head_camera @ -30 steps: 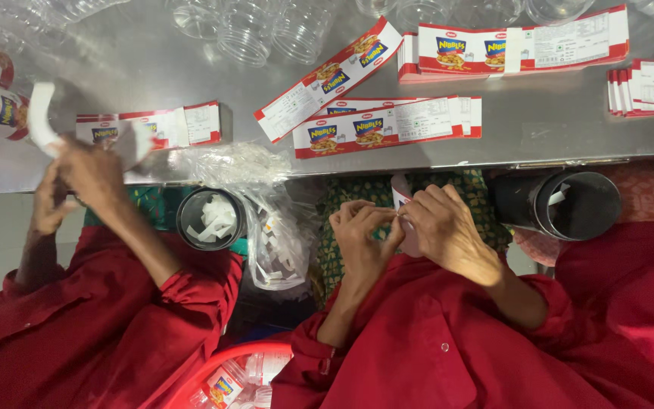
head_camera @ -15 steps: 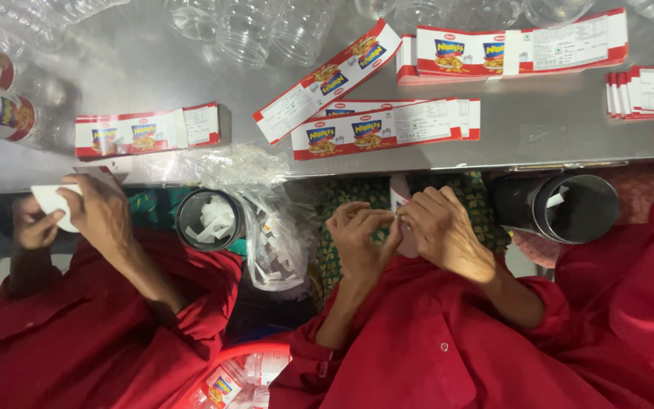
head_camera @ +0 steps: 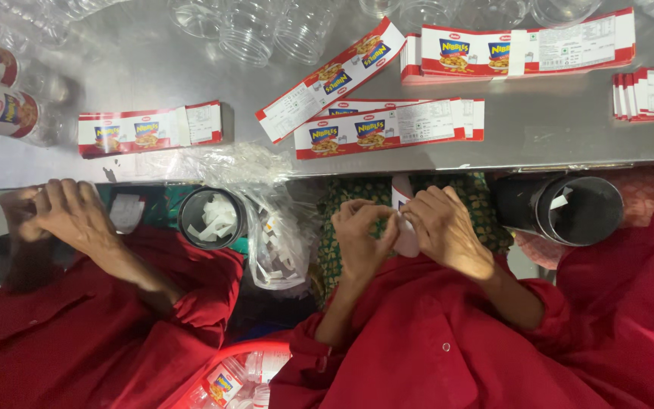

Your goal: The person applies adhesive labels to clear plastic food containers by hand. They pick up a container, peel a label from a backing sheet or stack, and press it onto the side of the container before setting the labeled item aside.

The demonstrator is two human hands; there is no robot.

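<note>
- Our left hand (head_camera: 361, 231) and right hand (head_camera: 448, 231) meet below the worktop (head_camera: 153, 68) edge.
- Fingers of both pinch one label (head_camera: 403, 227) between them.
- Label stacks (head_camera: 387, 129) lie above; a co-worker's hands (head_camera: 54, 216) sit beside us.

Both hands are raised in front of the chest, close together, in red sleeves that end at the forearms. The left hand (head_camera: 363, 233) curls inward, its fingers (head_camera: 353, 210) bent and bunched, thumb reaching across toward the other hand. The right hand (head_camera: 445, 231) lies palm-down, knuckles up, its fingertips (head_camera: 412, 216) pinched just beside the left thumb — the two sets of fingertips nearly meet
</note>
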